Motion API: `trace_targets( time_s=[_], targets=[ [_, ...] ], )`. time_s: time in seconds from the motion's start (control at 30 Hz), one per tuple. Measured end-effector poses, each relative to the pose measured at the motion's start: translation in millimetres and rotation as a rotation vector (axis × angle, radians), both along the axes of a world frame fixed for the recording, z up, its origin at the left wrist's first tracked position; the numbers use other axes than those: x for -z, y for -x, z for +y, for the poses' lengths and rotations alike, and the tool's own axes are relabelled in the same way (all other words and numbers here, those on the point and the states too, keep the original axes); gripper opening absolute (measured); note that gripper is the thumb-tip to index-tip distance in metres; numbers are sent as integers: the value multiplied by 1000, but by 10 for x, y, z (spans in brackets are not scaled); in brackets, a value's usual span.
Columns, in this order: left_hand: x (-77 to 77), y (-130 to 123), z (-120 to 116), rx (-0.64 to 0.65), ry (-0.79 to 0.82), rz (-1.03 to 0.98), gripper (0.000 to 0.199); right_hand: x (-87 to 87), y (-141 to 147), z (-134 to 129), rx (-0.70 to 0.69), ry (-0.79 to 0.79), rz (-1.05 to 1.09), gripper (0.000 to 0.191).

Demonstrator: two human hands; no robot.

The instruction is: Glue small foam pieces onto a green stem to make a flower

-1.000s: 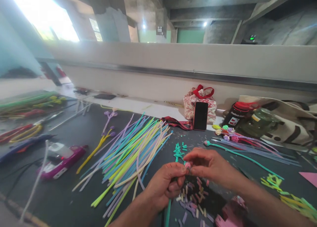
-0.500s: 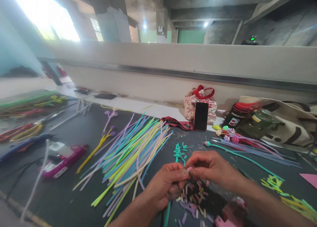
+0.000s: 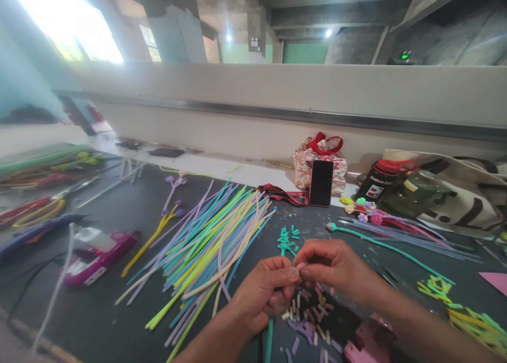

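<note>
Past the loose coloured strips (image 3: 214, 247), our left hand (image 3: 271, 289) curls shut on a green stem (image 3: 270, 339), and here, at its fingertips, our right hand (image 3: 336, 268) pinches a tiny pink piece (image 3: 300, 266), small flowers (image 3: 370, 214) lying farther right.

White lettering (image 3: 381, 180) on black bottle (image 3: 374, 186) beyond my right hand (image 3: 336, 265), unreadable, tiny green sign (image 3: 404, 55) farther off, unreadable too
</note>
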State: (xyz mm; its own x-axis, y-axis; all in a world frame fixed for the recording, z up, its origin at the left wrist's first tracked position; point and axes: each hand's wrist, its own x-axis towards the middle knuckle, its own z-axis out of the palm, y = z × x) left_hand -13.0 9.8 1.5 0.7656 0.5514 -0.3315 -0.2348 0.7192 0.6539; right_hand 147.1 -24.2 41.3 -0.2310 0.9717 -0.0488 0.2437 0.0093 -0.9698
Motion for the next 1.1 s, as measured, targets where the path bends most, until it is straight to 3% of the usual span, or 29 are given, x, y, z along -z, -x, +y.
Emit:
trace_targets(
  time_s=[0.17, 0.27, 0.37, 0.6, 1.1],
  targets=[
    [14, 6, 15, 20, 23, -15, 23, 3, -21, 7, -6, 9, -5, 7],
    [22, 16, 39, 66, 72, -68, 18, -44, -55, 8, -36, 50, -41, 25],
    [24, 28, 58, 85, 102, -105, 16, -107, -89, 9, -48, -7, -123, 39],
    [39, 29, 52, 131, 107, -102, 14, -180, -91, 4, -97, -249, -291, 16],
    [11, 3, 19, 92, 58, -40, 19, -149, -72, 42, -132, -297, -360, 11]
  ],
)
